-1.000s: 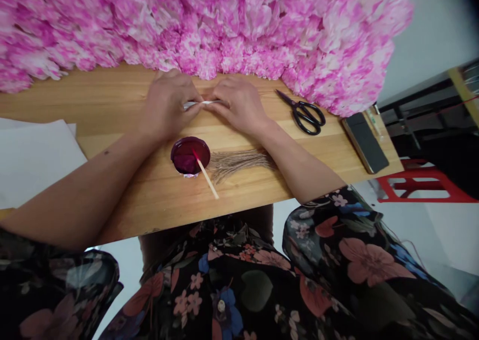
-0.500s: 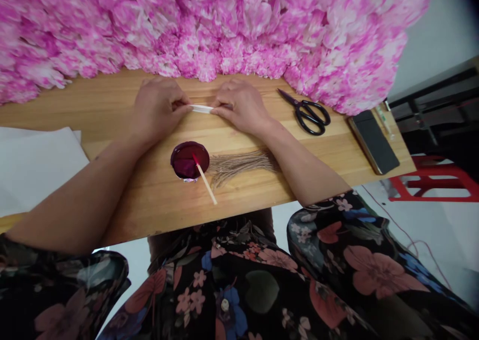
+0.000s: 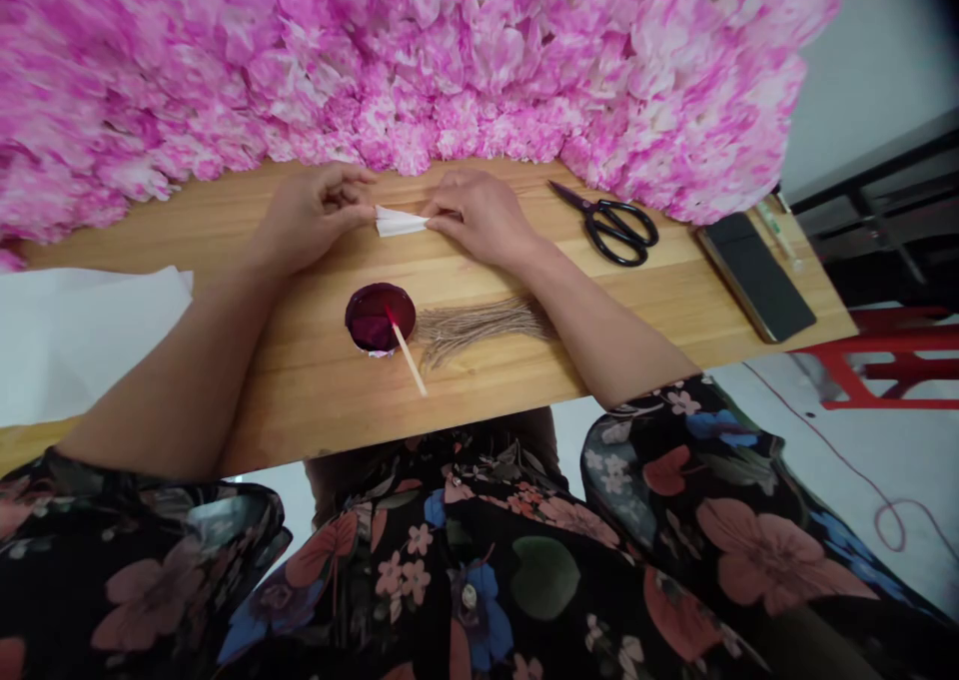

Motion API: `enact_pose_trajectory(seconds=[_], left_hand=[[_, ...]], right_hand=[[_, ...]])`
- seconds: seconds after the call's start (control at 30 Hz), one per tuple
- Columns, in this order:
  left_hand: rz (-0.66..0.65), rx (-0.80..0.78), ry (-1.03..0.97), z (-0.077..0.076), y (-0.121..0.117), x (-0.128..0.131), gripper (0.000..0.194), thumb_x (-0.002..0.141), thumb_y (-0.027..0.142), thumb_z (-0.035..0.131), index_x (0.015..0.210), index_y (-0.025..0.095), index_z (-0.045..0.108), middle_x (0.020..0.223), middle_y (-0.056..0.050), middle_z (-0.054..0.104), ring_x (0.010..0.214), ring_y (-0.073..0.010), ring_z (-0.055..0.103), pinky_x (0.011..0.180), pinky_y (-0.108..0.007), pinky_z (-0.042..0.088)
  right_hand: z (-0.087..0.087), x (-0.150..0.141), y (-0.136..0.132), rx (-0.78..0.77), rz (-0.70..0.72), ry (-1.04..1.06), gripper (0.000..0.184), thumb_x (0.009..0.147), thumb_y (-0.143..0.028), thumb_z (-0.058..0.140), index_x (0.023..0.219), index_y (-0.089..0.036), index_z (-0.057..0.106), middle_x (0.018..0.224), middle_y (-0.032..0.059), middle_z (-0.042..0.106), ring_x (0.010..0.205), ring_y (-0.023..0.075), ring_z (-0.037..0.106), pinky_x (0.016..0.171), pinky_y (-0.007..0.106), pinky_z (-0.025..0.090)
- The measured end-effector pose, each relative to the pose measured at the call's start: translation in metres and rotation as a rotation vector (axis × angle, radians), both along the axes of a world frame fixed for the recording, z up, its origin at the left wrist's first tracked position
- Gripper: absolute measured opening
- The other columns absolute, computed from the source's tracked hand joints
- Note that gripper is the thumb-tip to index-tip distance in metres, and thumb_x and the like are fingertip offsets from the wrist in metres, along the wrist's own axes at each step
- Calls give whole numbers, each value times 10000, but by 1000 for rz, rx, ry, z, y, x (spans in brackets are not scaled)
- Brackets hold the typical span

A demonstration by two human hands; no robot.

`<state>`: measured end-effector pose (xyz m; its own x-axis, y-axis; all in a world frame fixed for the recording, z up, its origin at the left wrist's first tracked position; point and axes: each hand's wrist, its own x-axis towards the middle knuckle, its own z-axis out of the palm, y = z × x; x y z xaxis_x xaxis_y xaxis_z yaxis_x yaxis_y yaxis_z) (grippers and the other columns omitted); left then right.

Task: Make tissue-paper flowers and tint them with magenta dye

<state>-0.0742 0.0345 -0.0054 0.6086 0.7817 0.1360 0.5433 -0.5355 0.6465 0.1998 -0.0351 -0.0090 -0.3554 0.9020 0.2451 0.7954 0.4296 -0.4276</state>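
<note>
A small folded strip of white paper (image 3: 397, 223) lies between my two hands near the back of the table. My right hand (image 3: 483, 211) pinches its narrow right end between thumb and fingers. At the other end the folds fan out wider. My left hand (image 3: 311, 216) is beside that wider end, thumb tip at the paper's edge and the fingers apart from the thumb. Nearer me sits a round dish of dark red liquid (image 3: 379, 306), with a pale wooden stick (image 3: 411, 360) leaning out of it, its tip red.
A bundle of brown twine (image 3: 483, 326) lies right of the dish. Black-handled scissors (image 3: 618, 229) and a dark phone (image 3: 756, 276) are at the right. White paper sheets (image 3: 82, 336) lie at the left. Pink artificial flowers (image 3: 450, 71) line the back edge. A red stool (image 3: 891, 360) stands beyond the table.
My left fingers have loosened from the paper strip and spread apart. Its left end has widened into a fan. My right hand still pinches the right end.
</note>
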Motion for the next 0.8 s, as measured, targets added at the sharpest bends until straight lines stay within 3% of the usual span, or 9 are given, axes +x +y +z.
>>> enact_pose_trajectory(seconds=[0.07, 0.2, 0.43, 0.63, 0.8], left_hand=[[18, 18, -37, -5, 4, -2, 528, 994, 518, 645, 1407, 192, 697, 1097, -93, 834, 950, -243, 728, 905, -448, 592], [61, 101, 27, -13, 6, -2, 522, 1039, 662, 612, 1230, 212, 795, 1044, -72, 853, 893, -232, 684, 858, -420, 569], [1, 149, 25, -14, 2, -2, 595, 1067, 749, 604, 1153, 208, 836, 1078, -63, 852, 897, -221, 656, 849, -391, 549], [-31, 175, 103, -8, -5, 5, 433, 1097, 590, 600, 1126, 244, 858, 1013, -67, 841, 855, -232, 679, 840, -409, 524], [-3, 181, 161, -6, -7, 12, 243, 1018, 445, 686, 1031, 257, 840, 943, -66, 820, 842, -254, 694, 837, -428, 522]], right_hand=[[-5, 3, 3, 23, 15, 31, 399, 1091, -568, 549, 1042, -296, 836, 1118, 86, 850, 1099, 271, 705, 977, 472, 534], [-10, 6, 5, 49, 48, 102, 651, 1062, -792, 409, 1003, -299, 831, 1062, 83, 855, 1057, 246, 706, 930, 456, 540], [-12, 9, 4, 40, 74, 86, 691, 1075, -827, 390, 1059, -298, 835, 1102, 91, 845, 1059, 250, 723, 937, 463, 560], [-15, 10, 6, 16, 67, 54, 515, 1089, -711, 521, 1078, -315, 850, 1080, 88, 843, 1090, 252, 725, 999, 460, 561], [6, 1, -7, -11, 61, -31, 273, 1104, -419, 635, 1164, -285, 866, 1184, 82, 846, 1151, 261, 725, 1074, 468, 550]])
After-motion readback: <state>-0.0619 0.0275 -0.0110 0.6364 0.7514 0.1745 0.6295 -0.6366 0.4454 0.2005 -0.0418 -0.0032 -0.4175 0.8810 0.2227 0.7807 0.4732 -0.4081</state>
